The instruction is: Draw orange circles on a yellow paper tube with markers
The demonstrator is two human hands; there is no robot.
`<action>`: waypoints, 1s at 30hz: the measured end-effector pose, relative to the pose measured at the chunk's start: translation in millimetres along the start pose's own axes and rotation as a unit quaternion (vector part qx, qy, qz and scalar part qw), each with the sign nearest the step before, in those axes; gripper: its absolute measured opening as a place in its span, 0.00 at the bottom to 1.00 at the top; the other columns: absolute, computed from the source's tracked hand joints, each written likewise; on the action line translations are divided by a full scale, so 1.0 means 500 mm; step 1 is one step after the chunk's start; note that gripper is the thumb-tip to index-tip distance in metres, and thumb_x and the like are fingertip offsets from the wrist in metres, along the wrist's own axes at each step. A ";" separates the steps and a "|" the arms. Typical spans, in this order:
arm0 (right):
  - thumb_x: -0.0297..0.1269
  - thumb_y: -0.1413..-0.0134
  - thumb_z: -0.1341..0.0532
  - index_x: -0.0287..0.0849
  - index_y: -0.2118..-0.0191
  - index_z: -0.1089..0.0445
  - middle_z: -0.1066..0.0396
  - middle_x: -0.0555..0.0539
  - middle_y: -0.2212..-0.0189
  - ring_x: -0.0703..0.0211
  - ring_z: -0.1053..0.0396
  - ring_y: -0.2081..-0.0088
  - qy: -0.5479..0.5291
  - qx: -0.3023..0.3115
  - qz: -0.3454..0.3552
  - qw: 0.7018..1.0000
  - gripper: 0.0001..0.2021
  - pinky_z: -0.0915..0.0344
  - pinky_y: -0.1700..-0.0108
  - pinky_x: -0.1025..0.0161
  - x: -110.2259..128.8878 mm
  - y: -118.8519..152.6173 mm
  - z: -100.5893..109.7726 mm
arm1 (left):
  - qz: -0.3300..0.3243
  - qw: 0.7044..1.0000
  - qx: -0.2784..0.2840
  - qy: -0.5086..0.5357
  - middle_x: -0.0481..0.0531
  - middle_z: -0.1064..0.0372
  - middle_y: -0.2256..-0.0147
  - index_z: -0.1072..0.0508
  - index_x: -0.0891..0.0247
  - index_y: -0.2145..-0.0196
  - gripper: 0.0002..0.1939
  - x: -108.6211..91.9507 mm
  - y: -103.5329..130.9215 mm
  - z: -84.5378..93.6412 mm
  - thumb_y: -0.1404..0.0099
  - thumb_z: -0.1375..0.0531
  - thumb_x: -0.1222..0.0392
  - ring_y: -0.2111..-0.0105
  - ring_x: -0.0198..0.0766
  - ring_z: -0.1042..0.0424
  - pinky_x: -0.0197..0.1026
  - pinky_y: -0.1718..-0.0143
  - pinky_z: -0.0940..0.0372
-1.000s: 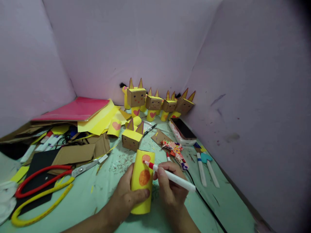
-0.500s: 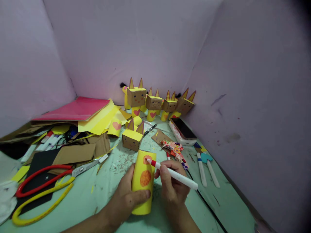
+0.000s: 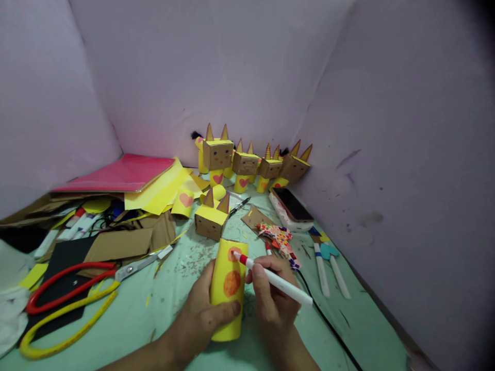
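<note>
A yellow paper tube (image 3: 229, 314) with two orange-red round spots stands upright in my left hand (image 3: 207, 312), whose thumb lies across its lower front. My right hand (image 3: 276, 293) pinches a white marker (image 3: 284, 284) with a red collar. The marker's tip touches the upper spot on the tube. Just behind the tube sits a cardboard box head (image 3: 211, 222) with a yellow top and two pointed ears.
Large red and yellow scissors (image 3: 116, 273) lie at the left, beside cardboard scraps and a pink folder (image 3: 119, 172). Several box-headed figures (image 3: 218, 155) stand at the back. A phone (image 3: 293, 204), white markers (image 3: 320, 270) and a black cable (image 3: 328, 322) are at the right.
The marker's rear end has shifted slightly left and down with my right hand. The tube has barely moved in my left hand.
</note>
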State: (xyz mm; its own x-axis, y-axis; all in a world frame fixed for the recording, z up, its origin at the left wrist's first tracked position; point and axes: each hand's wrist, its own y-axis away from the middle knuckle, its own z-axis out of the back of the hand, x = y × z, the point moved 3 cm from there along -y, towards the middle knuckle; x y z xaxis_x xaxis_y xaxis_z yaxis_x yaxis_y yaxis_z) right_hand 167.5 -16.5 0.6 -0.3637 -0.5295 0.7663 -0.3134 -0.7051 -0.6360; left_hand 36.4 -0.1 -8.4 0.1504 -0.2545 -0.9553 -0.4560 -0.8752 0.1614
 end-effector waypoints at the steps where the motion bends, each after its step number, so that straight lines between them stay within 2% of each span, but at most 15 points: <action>1: 0.29 0.45 0.43 0.43 0.68 0.34 0.34 0.52 0.77 0.64 0.35 0.76 0.007 0.003 0.010 1.000 0.03 0.39 0.74 0.68 0.003 -0.001 0.001 | 0.000 1.000 0.001 -0.004 0.50 0.32 0.66 0.39 0.63 0.52 0.29 -0.001 0.001 -0.001 0.51 0.35 0.58 0.68 0.40 0.34 0.39 0.69 0.38; 4: 0.28 0.46 0.43 0.44 0.67 0.34 0.34 0.52 0.77 0.64 0.35 0.76 0.024 0.005 0.029 0.999 0.03 0.39 0.75 0.68 0.005 -0.001 0.002 | -0.003 1.000 0.000 -0.014 0.51 0.31 0.64 0.40 0.63 0.51 0.29 -0.001 0.004 -0.002 0.49 0.36 0.58 0.66 0.43 0.33 0.40 0.67 0.37; 9: 0.28 0.47 0.43 0.44 0.63 0.35 0.33 0.52 0.75 0.64 0.33 0.76 0.027 -0.005 0.020 0.999 0.06 0.36 0.73 0.67 -0.005 0.005 0.001 | -0.017 0.999 -0.004 -0.027 0.52 0.31 0.62 0.41 0.63 0.49 0.30 0.001 0.001 0.001 0.49 0.36 0.58 0.63 0.45 0.32 0.42 0.65 0.36; 15: 0.26 0.48 0.43 0.45 0.64 0.35 0.33 0.52 0.73 0.64 0.33 0.73 0.034 -0.002 0.041 0.999 0.07 0.35 0.70 0.67 -0.001 0.002 -0.001 | -0.004 1.000 -0.007 -0.030 0.52 0.31 0.62 0.40 0.61 0.50 0.30 0.002 -0.002 0.000 0.49 0.36 0.57 0.62 0.47 0.31 0.42 0.65 0.36; 21: 0.26 0.47 0.43 0.45 0.64 0.35 0.33 0.52 0.72 0.64 0.33 0.73 0.046 -0.012 0.044 0.998 0.07 0.36 0.70 0.68 0.001 0.002 0.001 | -0.018 0.999 -0.021 -0.037 0.53 0.31 0.61 0.39 0.62 0.50 0.30 0.004 0.001 0.001 0.49 0.35 0.57 0.62 0.46 0.32 0.41 0.66 0.36; 26: 0.27 0.48 0.43 0.44 0.65 0.35 0.34 0.52 0.74 0.64 0.34 0.73 0.042 0.009 0.048 0.998 0.06 0.37 0.71 0.68 0.003 0.000 0.001 | -0.016 1.000 -0.007 -0.021 0.53 0.31 0.62 0.40 0.62 0.49 0.30 0.006 0.002 0.001 0.48 0.35 0.58 0.63 0.46 0.31 0.41 0.65 0.36; 30: 0.27 0.47 0.43 0.44 0.65 0.34 0.33 0.52 0.73 0.64 0.33 0.73 0.031 -0.013 0.030 0.999 0.06 0.36 0.71 0.67 -0.001 0.003 0.002 | -0.018 0.999 -0.023 -0.029 0.52 0.30 0.62 0.38 0.62 0.50 0.30 0.003 0.000 0.001 0.50 0.35 0.59 0.65 0.44 0.32 0.39 0.67 0.36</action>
State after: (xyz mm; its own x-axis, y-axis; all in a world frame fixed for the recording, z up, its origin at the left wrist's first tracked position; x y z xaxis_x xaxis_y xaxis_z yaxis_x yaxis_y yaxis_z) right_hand 168.3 -17.9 -0.8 -0.4369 -0.5397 0.7196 -0.3108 -0.6601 -0.6838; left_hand 36.2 -0.5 -9.9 0.1150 -0.2002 -0.9730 -0.4100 -0.9017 0.1371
